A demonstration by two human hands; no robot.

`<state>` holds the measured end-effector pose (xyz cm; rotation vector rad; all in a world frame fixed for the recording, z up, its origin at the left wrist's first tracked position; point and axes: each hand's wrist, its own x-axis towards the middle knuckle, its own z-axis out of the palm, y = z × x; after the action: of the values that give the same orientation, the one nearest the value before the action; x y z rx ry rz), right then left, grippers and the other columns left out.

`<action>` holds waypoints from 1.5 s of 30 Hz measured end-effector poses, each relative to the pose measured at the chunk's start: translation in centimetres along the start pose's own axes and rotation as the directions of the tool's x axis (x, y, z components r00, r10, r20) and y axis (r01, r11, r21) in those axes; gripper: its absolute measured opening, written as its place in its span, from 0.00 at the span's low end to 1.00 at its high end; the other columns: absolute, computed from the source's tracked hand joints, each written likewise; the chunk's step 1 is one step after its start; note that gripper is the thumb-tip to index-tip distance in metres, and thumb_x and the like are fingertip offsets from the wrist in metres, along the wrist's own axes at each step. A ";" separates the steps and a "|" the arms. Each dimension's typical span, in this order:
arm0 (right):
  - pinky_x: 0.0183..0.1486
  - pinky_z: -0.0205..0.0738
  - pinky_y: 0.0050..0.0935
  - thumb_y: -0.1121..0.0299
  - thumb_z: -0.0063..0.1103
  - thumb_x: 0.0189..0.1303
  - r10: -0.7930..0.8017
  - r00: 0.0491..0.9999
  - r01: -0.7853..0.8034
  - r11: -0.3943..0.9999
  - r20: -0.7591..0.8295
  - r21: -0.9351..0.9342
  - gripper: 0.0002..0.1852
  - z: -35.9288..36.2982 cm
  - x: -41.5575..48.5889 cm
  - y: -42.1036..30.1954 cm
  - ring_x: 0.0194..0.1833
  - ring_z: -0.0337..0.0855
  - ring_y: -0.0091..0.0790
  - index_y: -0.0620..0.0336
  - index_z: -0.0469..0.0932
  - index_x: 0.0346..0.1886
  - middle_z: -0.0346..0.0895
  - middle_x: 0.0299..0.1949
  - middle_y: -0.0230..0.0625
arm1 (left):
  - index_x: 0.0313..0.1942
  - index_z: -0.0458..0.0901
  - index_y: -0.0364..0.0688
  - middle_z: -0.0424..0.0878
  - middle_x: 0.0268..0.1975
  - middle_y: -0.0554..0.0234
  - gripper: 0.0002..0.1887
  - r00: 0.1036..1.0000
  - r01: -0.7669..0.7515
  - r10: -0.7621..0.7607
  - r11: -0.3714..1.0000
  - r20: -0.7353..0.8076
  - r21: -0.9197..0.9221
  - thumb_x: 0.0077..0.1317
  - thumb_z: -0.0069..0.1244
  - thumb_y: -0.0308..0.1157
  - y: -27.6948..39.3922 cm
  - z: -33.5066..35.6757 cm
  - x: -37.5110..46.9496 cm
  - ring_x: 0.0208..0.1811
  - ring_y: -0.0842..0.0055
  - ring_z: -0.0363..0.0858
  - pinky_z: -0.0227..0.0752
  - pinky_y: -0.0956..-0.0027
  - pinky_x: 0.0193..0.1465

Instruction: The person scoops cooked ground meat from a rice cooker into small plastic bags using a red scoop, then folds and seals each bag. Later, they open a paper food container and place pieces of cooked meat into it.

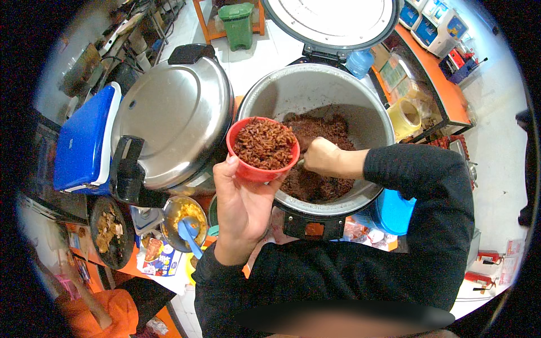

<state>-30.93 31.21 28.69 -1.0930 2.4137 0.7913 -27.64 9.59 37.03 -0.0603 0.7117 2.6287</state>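
My left hand (243, 207) holds up a red plastic bowl (262, 174), thumb at its rim and fingers underneath. Cooked reddish-brown rice (264, 143) heaps above the bowl's rim. To the right stands a large rice cooker (372, 114), its lid (334, 19) swung up at the far side. More brown rice (321, 186) covers the bottom of the pot and clings to its wall. Inside the pot, my right hand (323, 157) is closed in a fist low over this rice. It grips a pale handle, of which only a short bit shows; the utensil's other end cannot be made out.
A second rice cooker (177, 118), lid down, stands close on the left beside a blue cool box (84, 139). Nearer are a metal bowl (168, 228) of yellow food with a blue spoon, and a dark round board (105, 253). A person in orange (101, 312) is at lower left.
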 end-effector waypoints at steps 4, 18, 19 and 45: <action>0.27 0.77 0.36 0.64 0.56 0.57 0.001 0.999 0.001 0.999 0.045 -0.035 0.08 -2.0 -0.6 2.4 0.31 0.86 0.32 0.48 0.85 0.27 0.86 0.30 0.31 | 0.65 0.65 0.36 0.72 0.63 0.48 0.30 1.000 -0.019 0.019 1.000 0.008 0.016 0.66 0.45 0.43 0.2 0.0 -0.5 0.64 0.57 0.72 0.70 0.48 0.65; 0.28 0.78 0.40 0.56 0.66 0.46 0.056 0.998 -0.061 0.982 0.035 0.176 0.11 2.4 -2.5 2.1 0.30 0.87 0.40 0.53 0.85 0.24 0.84 0.25 0.37 | 0.64 0.67 0.37 0.74 0.62 0.49 0.30 1.000 0.003 -0.003 1.000 -0.023 -0.003 0.65 0.45 0.43 0.3 -0.4 -0.3 0.63 0.58 0.74 0.70 0.48 0.64; 0.29 0.79 0.40 0.56 0.66 0.47 0.098 0.993 -0.088 0.985 -0.062 0.147 0.11 2.4 -2.2 2.8 0.31 0.87 0.40 0.53 0.86 0.24 0.84 0.25 0.37 | 0.64 0.67 0.37 0.73 0.62 0.49 0.30 0.999 0.006 -0.006 1.000 -0.043 0.000 0.65 0.45 0.43 0.3 -0.3 -0.3 0.63 0.58 0.74 0.70 0.48 0.64; 0.28 0.78 0.38 0.64 0.64 0.44 0.253 0.967 -0.250 0.966 -0.028 0.068 0.05 0.6 -0.6 5.6 0.31 0.87 0.39 0.51 0.84 0.22 0.84 0.25 0.36 | 0.64 0.66 0.36 0.73 0.62 0.47 0.31 1.000 -0.007 0.007 0.999 0.004 -0.042 0.64 0.46 0.43 0.5 -0.3 -0.6 0.63 0.56 0.72 0.68 0.48 0.65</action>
<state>-34.88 34.92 30.46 -0.7926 2.6240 0.7717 -27.31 8.78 37.10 -0.0639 0.6566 2.6497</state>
